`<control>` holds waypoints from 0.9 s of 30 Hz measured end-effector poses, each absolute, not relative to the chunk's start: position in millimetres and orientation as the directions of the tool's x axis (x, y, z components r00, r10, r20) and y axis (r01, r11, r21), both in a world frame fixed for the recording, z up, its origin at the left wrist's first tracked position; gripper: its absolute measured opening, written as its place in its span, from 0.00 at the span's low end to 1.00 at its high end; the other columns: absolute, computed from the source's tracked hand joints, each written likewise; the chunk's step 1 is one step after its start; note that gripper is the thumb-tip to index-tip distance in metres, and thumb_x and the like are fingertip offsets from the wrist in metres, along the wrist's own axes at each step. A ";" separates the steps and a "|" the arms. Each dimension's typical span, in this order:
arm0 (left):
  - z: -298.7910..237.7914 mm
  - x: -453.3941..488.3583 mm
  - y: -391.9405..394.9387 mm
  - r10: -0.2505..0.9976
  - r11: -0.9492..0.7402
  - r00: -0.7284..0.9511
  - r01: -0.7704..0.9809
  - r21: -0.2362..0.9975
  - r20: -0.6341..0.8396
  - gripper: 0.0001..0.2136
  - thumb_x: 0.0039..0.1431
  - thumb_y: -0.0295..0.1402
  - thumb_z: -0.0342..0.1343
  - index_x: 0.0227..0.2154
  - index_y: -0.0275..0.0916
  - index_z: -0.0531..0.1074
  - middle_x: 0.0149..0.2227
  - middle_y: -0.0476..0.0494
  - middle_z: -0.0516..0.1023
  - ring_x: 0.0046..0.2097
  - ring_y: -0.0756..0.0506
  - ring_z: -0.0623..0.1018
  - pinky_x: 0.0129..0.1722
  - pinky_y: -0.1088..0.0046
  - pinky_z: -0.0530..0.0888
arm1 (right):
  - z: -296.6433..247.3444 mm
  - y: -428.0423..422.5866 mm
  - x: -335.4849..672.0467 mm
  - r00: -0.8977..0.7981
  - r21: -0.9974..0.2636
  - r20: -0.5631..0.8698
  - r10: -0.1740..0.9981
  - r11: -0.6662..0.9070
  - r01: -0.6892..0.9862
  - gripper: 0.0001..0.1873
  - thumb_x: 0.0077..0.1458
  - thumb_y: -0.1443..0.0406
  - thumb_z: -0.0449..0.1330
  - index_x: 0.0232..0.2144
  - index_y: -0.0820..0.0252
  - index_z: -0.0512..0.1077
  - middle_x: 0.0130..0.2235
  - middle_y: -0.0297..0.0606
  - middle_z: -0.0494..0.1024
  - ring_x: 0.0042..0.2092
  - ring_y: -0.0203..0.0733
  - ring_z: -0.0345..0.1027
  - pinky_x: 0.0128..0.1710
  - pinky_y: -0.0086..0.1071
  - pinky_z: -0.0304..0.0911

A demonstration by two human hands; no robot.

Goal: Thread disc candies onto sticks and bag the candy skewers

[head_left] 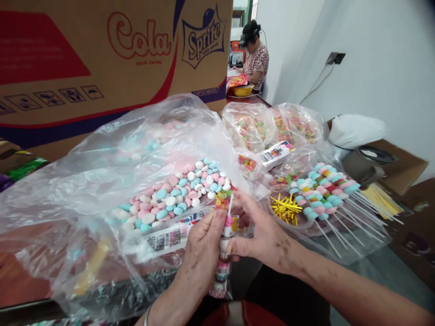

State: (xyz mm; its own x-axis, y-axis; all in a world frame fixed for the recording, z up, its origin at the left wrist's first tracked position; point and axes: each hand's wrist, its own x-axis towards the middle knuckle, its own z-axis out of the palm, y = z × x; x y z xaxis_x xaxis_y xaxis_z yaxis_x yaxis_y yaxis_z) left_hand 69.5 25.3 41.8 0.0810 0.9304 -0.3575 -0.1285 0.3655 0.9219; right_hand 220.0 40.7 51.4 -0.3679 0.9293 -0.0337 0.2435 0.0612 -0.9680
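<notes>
Both my hands meet low in the middle around a candy skewer (224, 253), a white stick threaded with pink, white and striped sweets in a clear wrapper. My left hand (200, 253) grips its side; my right hand (263, 235) pinches the top near the stick. Just behind them an opened clear plastic bag (102, 181) holds several pastel pink, blue and white marshmallows (176, 194) and small coloured ring candies (222, 198).
Finished marshmallow skewers (322, 194) lie on a tray at right beside gold twist ties (284, 208). Bags of ring candy (258, 127) sit behind. A large Cola/Sprite carton (102, 54) stands at left. A grey pot (365, 163) stands right. Another person (254, 56) sits far back.
</notes>
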 end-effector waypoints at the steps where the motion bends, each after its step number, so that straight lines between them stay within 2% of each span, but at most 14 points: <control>1: 42.9 69.5 25.9 0.933 0.358 0.084 -0.092 0.929 -0.351 0.17 0.59 0.49 0.55 0.34 0.39 0.72 0.18 0.52 0.73 0.17 0.51 0.72 0.15 0.80 0.66 | 49.2 38.9 216.9 -0.362 -0.982 -0.087 0.928 -0.018 0.191 0.26 0.47 0.61 0.68 0.48 0.58 0.66 0.40 0.35 0.76 0.38 0.40 0.73 0.36 0.33 0.71; 3: 44.2 70.1 25.8 0.928 0.364 0.105 -0.041 0.930 -0.358 0.18 0.58 0.51 0.54 0.33 0.38 0.72 0.17 0.52 0.72 0.17 0.50 0.72 0.15 0.80 0.66 | 43.4 36.8 212.5 -0.386 -0.990 -0.141 0.912 -0.127 0.061 0.14 0.50 0.61 0.65 0.37 0.59 0.67 0.28 0.29 0.74 0.27 0.36 0.70 0.27 0.29 0.68; 4: 44.1 70.5 25.1 0.923 0.373 0.126 -0.056 0.926 -0.364 0.18 0.58 0.51 0.54 0.32 0.38 0.71 0.17 0.52 0.72 0.18 0.50 0.72 0.16 0.79 0.67 | 40.2 36.5 211.5 -0.399 -0.986 -0.144 0.906 -0.163 -0.016 0.12 0.52 0.60 0.64 0.34 0.59 0.66 0.25 0.27 0.72 0.24 0.34 0.68 0.24 0.28 0.67; 8: 40.0 69.6 20.6 0.910 0.396 0.248 -0.280 0.874 -0.332 0.12 0.60 0.43 0.57 0.33 0.38 0.70 0.21 0.51 0.75 0.23 0.51 0.74 0.23 0.79 0.70 | 30.0 38.0 213.4 -0.370 -0.946 -0.166 0.914 -0.253 -0.201 0.12 0.55 0.58 0.62 0.30 0.59 0.65 0.22 0.27 0.72 0.20 0.32 0.66 0.21 0.27 0.66; 10: 37.5 67.9 19.3 0.907 0.406 0.263 -0.327 0.854 -0.330 0.09 0.60 0.39 0.58 0.33 0.37 0.71 0.23 0.49 0.76 0.24 0.52 0.74 0.25 0.81 0.69 | 27.1 38.3 215.0 -0.363 -0.932 -0.167 0.917 -0.267 -0.244 0.11 0.55 0.59 0.62 0.30 0.59 0.65 0.24 0.28 0.74 0.22 0.33 0.68 0.23 0.28 0.67; 13: 36.6 64.2 19.6 0.892 0.447 0.227 -0.318 0.836 -0.391 0.10 0.60 0.38 0.57 0.30 0.36 0.71 0.21 0.49 0.75 0.22 0.52 0.74 0.22 0.81 0.69 | 23.4 37.5 216.0 -0.441 -0.901 -0.103 0.892 -0.271 -0.338 0.09 0.56 0.63 0.62 0.32 0.59 0.64 0.25 0.30 0.76 0.24 0.35 0.71 0.27 0.30 0.69; 14: 37.3 62.4 20.2 0.883 0.466 0.224 -0.308 0.829 -0.413 0.11 0.59 0.38 0.57 0.28 0.36 0.71 0.20 0.49 0.75 0.20 0.52 0.73 0.20 0.81 0.68 | 22.0 37.3 216.5 -0.464 -0.893 -0.076 0.883 -0.267 -0.363 0.09 0.55 0.64 0.62 0.35 0.59 0.65 0.27 0.30 0.76 0.26 0.35 0.71 0.29 0.30 0.69; 16: 39.5 57.9 21.9 0.847 0.523 0.263 -0.265 0.810 -0.461 0.10 0.57 0.37 0.57 0.25 0.35 0.70 0.18 0.49 0.74 0.17 0.52 0.72 0.17 0.81 0.67 | 19.4 37.5 218.9 -0.491 -0.898 -0.029 0.871 -0.239 -0.370 0.15 0.54 0.66 0.63 0.43 0.57 0.66 0.32 0.29 0.76 0.30 0.33 0.72 0.33 0.29 0.68; 18: 41.3 52.5 24.1 0.778 0.603 0.346 -0.175 0.778 -0.525 0.08 0.54 0.33 0.57 0.24 0.35 0.71 0.18 0.47 0.75 0.16 0.51 0.72 0.14 0.82 0.66 | 17.8 38.6 223.4 -0.531 -0.957 0.041 0.846 -0.120 -0.265 0.20 0.54 0.68 0.64 0.49 0.56 0.67 0.35 0.30 0.74 0.35 0.32 0.71 0.37 0.28 0.67; 19: 41.6 49.8 25.3 0.733 0.639 0.393 -0.119 0.760 -0.555 0.06 0.53 0.31 0.56 0.24 0.34 0.71 0.18 0.45 0.76 0.15 0.51 0.72 0.13 0.82 0.65 | 17.5 39.3 226.2 -0.549 -0.983 0.093 0.831 -0.010 -0.183 0.18 0.55 0.68 0.63 0.48 0.56 0.70 0.36 0.31 0.74 0.36 0.32 0.70 0.39 0.27 0.66; 21: 40.3 44.6 27.4 0.665 0.675 0.468 -0.045 0.736 -0.581 0.06 0.51 0.29 0.54 0.25 0.33 0.73 0.19 0.41 0.78 0.14 0.50 0.72 0.12 0.81 0.64 | 17.9 40.6 231.7 -0.572 -0.969 0.211 0.793 0.246 -0.016 0.09 0.58 0.68 0.60 0.42 0.58 0.75 0.35 0.33 0.73 0.37 0.32 0.69 0.39 0.27 0.64; 23: 37.9 40.1 28.9 0.633 0.683 0.537 -0.046 0.729 -0.558 0.10 0.55 0.32 0.51 0.26 0.32 0.74 0.20 0.38 0.79 0.14 0.51 0.71 0.11 0.81 0.63 | 19.8 41.4 235.9 -0.568 -0.897 0.304 0.765 0.430 0.099 0.07 0.61 0.69 0.57 0.37 0.59 0.76 0.34 0.34 0.74 0.37 0.33 0.67 0.39 0.26 0.63; 27: 36.2 33.0 29.9 0.568 0.695 0.668 -0.077 0.715 -0.480 0.16 0.60 0.38 0.51 0.33 0.29 0.76 0.23 0.36 0.79 0.17 0.52 0.71 0.16 0.81 0.64 | 26.7 40.4 237.8 -0.579 -0.820 0.355 0.734 0.542 0.185 0.09 0.63 0.69 0.54 0.34 0.62 0.74 0.32 0.35 0.73 0.36 0.33 0.66 0.40 0.26 0.62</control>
State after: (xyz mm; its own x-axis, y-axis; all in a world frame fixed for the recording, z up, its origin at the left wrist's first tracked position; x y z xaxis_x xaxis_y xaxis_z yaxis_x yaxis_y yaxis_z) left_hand 33.0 29.9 36.2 0.6679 0.5684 -0.4805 -0.0766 0.6946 0.7153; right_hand 237.8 40.4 26.7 -0.5790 0.7342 0.3546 0.1850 0.5418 -0.8199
